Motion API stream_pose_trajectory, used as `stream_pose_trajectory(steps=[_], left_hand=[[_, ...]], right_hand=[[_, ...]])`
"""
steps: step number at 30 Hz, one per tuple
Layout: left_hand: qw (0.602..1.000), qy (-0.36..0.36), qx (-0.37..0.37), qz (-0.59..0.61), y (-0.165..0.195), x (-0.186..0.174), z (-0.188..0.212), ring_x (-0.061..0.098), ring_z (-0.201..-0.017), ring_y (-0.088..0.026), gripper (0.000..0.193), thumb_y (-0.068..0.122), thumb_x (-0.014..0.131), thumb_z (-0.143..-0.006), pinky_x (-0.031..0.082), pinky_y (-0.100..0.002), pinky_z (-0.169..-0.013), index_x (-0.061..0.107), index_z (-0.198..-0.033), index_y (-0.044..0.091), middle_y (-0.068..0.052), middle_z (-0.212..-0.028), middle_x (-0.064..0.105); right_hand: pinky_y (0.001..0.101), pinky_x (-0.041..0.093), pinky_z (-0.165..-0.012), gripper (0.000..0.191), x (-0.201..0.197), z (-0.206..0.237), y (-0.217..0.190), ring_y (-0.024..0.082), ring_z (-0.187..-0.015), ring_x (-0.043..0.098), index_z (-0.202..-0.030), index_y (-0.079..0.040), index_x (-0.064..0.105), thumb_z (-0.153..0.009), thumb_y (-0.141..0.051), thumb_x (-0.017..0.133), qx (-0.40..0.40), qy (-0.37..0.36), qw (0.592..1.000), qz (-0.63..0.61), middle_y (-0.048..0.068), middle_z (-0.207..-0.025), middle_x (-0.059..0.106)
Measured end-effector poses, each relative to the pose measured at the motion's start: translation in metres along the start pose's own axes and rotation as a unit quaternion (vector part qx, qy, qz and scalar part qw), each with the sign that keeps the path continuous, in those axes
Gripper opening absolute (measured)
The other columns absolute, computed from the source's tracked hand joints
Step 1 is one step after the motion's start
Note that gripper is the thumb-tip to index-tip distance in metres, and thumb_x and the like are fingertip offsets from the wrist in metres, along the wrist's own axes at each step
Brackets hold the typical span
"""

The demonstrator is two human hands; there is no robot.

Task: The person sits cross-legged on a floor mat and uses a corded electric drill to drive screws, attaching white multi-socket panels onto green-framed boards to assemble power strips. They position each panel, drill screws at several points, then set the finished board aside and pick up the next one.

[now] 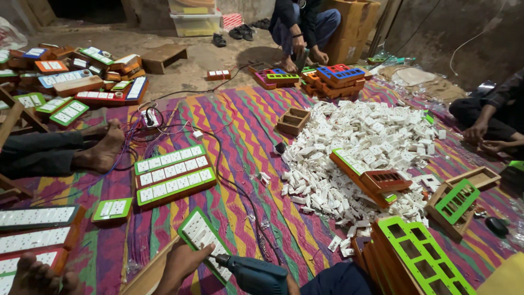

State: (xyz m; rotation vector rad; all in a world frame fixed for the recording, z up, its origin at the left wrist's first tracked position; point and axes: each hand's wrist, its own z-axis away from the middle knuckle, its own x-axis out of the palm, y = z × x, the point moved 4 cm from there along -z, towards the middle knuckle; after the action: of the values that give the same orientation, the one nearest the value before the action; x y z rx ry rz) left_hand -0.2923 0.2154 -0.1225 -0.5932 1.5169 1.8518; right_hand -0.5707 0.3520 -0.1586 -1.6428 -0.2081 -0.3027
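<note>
- While I sit on the striped mat (245,125), my left hand (183,262) lies open, fingers pressing the green-framed switch panel (203,240) just before me.
- My right hand is hidden behind the teal drill (256,274); its grip I cannot tell.

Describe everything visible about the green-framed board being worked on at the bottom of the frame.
The green-framed board is long and flat, its face set with white socket modules. It lies tilted on the striped mat. The left hand steadies its near end; a teal power drill touches its surface. The right hand is hidden.
</note>
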Motion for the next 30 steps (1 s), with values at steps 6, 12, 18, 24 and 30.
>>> stream_pose_trajectory(steps=[6, 12, 18, 24, 30], left_hand=[[0.999, 0.0, -0.019, -0.028, 0.004, -0.009, 0.006, 0.076, -0.105, -0.025, 0.053, 0.062, 0.071, -0.075, 0.056, -0.039, -0.093, 0.079, -0.114, 0.027, -0.001, -0.108, 0.081], [0.999, 0.006, -0.022, -0.032, 0.004, -0.013, 0.008, 0.077, -0.104, -0.026, 0.053, 0.062, 0.072, -0.074, 0.057, -0.039, -0.092, 0.081, -0.111, 0.025, -0.004, -0.106, 0.082], [0.999, 0.023, -0.019, -0.031, 0.002, -0.013, 0.012, 0.074, -0.107, -0.029, 0.054, 0.062, 0.073, -0.074, 0.056, -0.04, -0.093, 0.08, -0.111, 0.024, -0.006, -0.108, 0.08], [0.999, 0.021, -0.011, -0.032, 0.001, -0.015, 0.014, 0.075, -0.105, -0.028, 0.053, 0.061, 0.072, -0.074, 0.057, -0.04, -0.093, 0.079, -0.112, 0.024, -0.006, -0.107, 0.08], [0.998, -0.006, -0.048, -0.049, 0.003, -0.018, 0.015, 0.074, -0.106, -0.025, 0.053, 0.061, 0.07, -0.078, 0.054, -0.039, -0.098, 0.076, -0.115, 0.024, -0.004, -0.107, 0.08]], right_hand=[[0.035, 0.057, -0.058, 0.059, 0.002, 0.003, 0.002, 0.023, -0.063, 0.07, -0.129, -0.003, 0.057, -0.073, 0.003, 0.074, -0.003, 0.009, 1.0, 0.005, 0.017, -0.083, 0.074], [0.0336, 0.055, -0.056, 0.057, 0.004, 0.004, 0.0, 0.022, -0.061, 0.068, -0.127, -0.003, 0.058, -0.073, 0.002, 0.073, -0.009, 0.023, 1.0, 0.007, 0.016, -0.081, 0.073], [0.0323, 0.053, -0.054, 0.055, 0.012, 0.011, -0.003, 0.021, -0.058, 0.067, -0.126, -0.003, 0.059, -0.072, 0.001, 0.072, -0.015, 0.03, 0.999, 0.008, 0.016, -0.079, 0.073], [0.031, 0.052, -0.052, 0.054, 0.018, 0.018, -0.004, 0.02, -0.056, 0.065, -0.124, -0.002, 0.059, -0.072, 0.001, 0.071, -0.019, 0.036, 0.999, 0.013, 0.015, -0.078, 0.073], [0.0296, 0.05, -0.05, 0.052, 0.028, 0.027, 0.009, 0.019, -0.054, 0.064, -0.123, -0.002, 0.06, -0.072, 0.0, 0.07, -0.053, 0.131, 0.99, -0.002, 0.015, -0.076, 0.073]])
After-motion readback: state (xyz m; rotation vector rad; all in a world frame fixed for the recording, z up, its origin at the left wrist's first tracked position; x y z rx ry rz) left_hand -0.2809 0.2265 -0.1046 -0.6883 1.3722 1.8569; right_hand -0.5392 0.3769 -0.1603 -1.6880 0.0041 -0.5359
